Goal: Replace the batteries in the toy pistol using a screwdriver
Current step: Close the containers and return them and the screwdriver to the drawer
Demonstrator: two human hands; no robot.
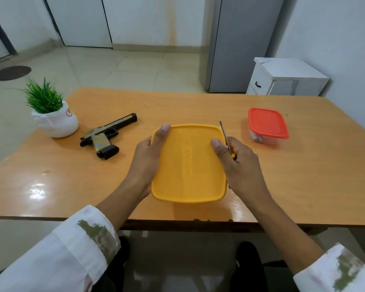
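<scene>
A toy pistol [106,135], tan camouflage and black, lies on its side on the wooden table [303,175], left of centre. A yellow-lidded box [188,165] sits in the middle near the front edge. My left hand [150,152] grips its left side, thumb on the lid. My right hand [238,163] is at the box's right edge with its thumb on the lid. It holds a small screwdriver [224,134] whose metal shaft points away from me and whose yellow handle is mostly hidden in the fingers.
A small clear container with a red lid [267,124] stands at the right, small items inside. A white pot with a green plant [55,119] stands at the left beyond the pistol. A grey fridge [240,43] and a white cabinet [282,79] stand behind the table.
</scene>
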